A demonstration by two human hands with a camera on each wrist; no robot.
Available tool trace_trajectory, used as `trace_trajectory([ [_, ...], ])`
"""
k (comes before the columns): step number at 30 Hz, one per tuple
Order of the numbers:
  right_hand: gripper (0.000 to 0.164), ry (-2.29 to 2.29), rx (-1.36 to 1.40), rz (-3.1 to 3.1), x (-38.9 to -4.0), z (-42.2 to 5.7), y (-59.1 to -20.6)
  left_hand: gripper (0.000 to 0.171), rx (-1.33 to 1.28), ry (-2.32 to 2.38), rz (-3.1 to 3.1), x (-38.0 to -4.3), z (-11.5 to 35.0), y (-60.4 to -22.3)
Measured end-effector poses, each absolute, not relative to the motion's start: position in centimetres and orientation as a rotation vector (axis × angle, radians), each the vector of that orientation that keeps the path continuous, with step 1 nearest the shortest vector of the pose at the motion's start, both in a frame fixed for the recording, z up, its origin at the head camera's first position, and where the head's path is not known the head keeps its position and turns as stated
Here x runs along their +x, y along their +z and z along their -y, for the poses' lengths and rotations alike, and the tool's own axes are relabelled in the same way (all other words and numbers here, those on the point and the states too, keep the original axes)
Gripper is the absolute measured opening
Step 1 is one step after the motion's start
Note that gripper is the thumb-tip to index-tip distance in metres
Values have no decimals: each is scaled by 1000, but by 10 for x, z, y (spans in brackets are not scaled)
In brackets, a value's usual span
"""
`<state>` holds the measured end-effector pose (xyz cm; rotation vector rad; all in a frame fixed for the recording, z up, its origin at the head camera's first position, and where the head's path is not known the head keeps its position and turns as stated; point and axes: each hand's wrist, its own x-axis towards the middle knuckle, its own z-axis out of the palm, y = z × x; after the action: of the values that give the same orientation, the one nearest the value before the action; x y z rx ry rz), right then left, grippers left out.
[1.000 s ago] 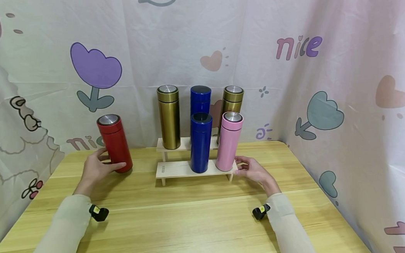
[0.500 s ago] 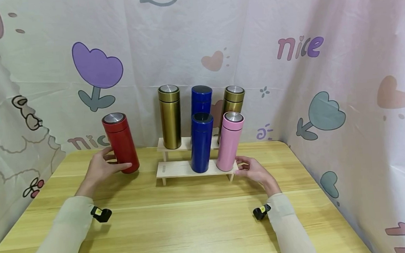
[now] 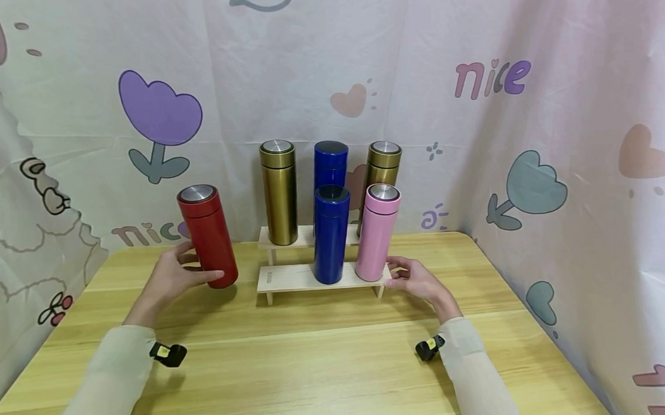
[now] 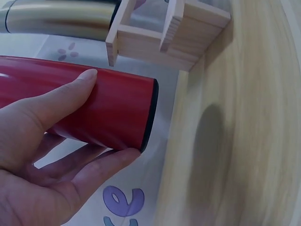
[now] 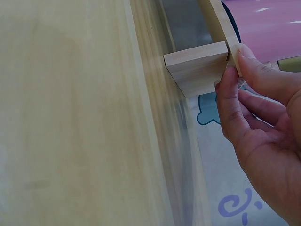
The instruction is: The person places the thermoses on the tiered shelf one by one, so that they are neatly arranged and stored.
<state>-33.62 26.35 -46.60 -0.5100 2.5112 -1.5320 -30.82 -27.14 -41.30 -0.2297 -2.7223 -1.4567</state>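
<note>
My left hand (image 3: 171,277) grips a red thermos (image 3: 210,240) near its base, thumb in front and fingers behind. The thermos leans slightly, and in the left wrist view its black bottom rim (image 4: 151,115) is clear of the tabletop. To its right stands a two-tier wooden display stand (image 3: 285,277). My right hand (image 3: 420,283) pinches the right end of the lower shelf, with the thumb (image 5: 247,52) on the board's edge and the index finger below. Beside that thumb a pink thermos (image 3: 377,236) stands on the lower shelf, with a blue thermos (image 3: 331,239) to its left.
On the upper tier stand a gold thermos (image 3: 280,198) at left, another blue thermos (image 3: 331,163) partly hidden in the middle, and a second gold thermos (image 3: 384,163) at right. A printed curtain (image 3: 279,77) hangs behind the wooden table (image 3: 297,375).
My left hand has carried the red thermos to the right, closer to the stand. My right hand has stayed at the shelf's end.
</note>
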Motion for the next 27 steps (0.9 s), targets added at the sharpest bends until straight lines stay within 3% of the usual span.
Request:
trace_trajectory([
  [27, 66, -1529, -502, -2522, -337, -263, -466, 87, -384, -1504, 2706, -307, 236, -396],
])
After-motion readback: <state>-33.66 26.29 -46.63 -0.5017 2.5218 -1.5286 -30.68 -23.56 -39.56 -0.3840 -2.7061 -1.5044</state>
